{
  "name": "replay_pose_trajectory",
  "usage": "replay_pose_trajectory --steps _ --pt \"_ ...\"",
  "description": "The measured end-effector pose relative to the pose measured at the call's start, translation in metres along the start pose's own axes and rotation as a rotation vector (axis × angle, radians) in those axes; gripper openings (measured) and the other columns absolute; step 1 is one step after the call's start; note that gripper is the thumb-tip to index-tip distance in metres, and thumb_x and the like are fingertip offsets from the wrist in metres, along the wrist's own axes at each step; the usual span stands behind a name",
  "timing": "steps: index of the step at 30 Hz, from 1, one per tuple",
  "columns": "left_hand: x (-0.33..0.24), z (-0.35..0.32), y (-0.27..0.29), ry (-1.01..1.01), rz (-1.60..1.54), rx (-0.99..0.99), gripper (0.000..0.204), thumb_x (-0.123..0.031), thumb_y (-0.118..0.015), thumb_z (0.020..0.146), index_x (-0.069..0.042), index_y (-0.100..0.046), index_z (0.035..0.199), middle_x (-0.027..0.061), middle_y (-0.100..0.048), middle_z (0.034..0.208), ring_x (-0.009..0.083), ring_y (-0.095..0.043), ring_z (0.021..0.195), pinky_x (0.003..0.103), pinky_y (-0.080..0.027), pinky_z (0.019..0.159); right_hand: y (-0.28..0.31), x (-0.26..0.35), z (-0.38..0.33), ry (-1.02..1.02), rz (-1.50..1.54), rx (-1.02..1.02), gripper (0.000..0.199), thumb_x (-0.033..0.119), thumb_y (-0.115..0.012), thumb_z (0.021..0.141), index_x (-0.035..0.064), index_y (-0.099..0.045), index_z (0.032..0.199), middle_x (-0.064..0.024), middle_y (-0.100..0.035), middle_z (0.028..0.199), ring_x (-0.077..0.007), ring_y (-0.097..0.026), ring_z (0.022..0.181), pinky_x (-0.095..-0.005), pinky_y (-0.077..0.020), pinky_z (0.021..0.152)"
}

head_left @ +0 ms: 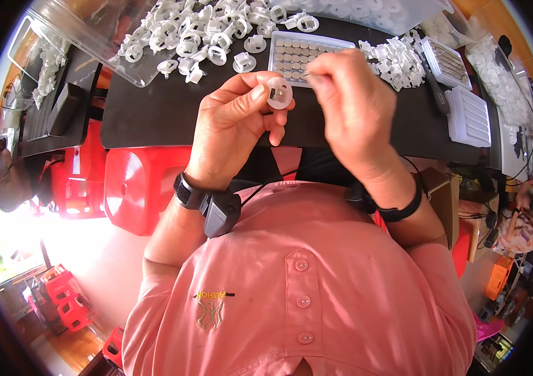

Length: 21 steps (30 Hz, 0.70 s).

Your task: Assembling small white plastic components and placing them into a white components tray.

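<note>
Across the table (147, 119)'s near edge, the left hand (232, 116) pinches a white plastic disc (281, 95), best held steady, while the right hand (357, 103)'s grip is pinched closed, contents unclear.

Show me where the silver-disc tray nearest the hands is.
In the head view, the tray lies top centre on the black table, beyond the right hand, right of the big heap of white parts.

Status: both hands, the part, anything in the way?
Left hand: gripping white round plastic piece. Right hand: fingertips pinched, contents unclear. Right hand partly blocks view of tray of silver discs.
</note>
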State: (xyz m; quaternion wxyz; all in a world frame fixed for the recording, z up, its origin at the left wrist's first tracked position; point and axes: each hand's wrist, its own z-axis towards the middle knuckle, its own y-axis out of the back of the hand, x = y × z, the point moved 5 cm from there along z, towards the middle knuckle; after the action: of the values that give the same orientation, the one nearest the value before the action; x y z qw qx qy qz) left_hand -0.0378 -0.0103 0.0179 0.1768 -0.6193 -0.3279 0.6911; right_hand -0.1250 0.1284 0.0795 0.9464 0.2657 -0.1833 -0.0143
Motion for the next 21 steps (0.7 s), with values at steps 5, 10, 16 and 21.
replay_pose_trajectory --steps 5,10,16,21 --pt "0.0 0.0 -0.001 -0.003 0.038 -0.065 0.036 -0.023 -0.06 0.1 0.005 -0.059 0.122 0.0134 -0.066 0.098 0.0208 -0.064 0.081 0.031 -0.05 0.06 -0.022 0.007 -0.009 -0.033 0.211 -0.041 0.014 -0.001 -0.066 0.082 0.0066 -0.062 0.092 -0.009 -0.058 0.078 -0.0296 -0.062 0.066 -0.0376 -0.0495 0.058" --pt "0.001 -0.001 0.003 -0.021 0.027 -0.073 0.034 -0.022 -0.059 0.101 0.005 -0.059 0.122 0.0127 -0.066 0.099 0.0207 -0.064 0.081 0.032 -0.051 0.061 -0.028 -0.005 -0.01 -0.344 0.601 0.066 0.012 -0.009 -0.068 0.083 0.0011 -0.064 0.088 -0.0064 -0.064 0.081 -0.0178 -0.069 0.072 -0.0275 -0.0531 0.062" --pt "0.0 -0.001 0.003 -0.025 0.002 -0.078 0.028 -0.017 -0.059 0.101 0.005 -0.062 0.118 0.0126 -0.066 0.1 0.021 -0.065 0.079 0.033 -0.052 0.061 -0.028 -0.001 -0.005 -0.505 0.717 0.127 0.009 -0.01 -0.066 0.085 -0.0022 -0.063 0.085 -0.0044 -0.066 0.074 -0.0119 -0.068 0.066 -0.025 -0.0526 0.061" --pt "0.0 -0.001 0.004 -0.044 -0.038 -0.082 0.024 -0.014 -0.059 0.1 0.006 -0.063 0.115 0.0129 -0.066 0.1 0.0215 -0.065 0.078 0.035 -0.053 0.062 -0.032 0.002 0.002 -0.705 0.929 0.222 0.008 -0.008 -0.065 0.087 -0.003 -0.061 0.082 -0.0039 -0.065 0.07 -0.0119 -0.065 0.06 -0.0246 -0.0505 0.057"
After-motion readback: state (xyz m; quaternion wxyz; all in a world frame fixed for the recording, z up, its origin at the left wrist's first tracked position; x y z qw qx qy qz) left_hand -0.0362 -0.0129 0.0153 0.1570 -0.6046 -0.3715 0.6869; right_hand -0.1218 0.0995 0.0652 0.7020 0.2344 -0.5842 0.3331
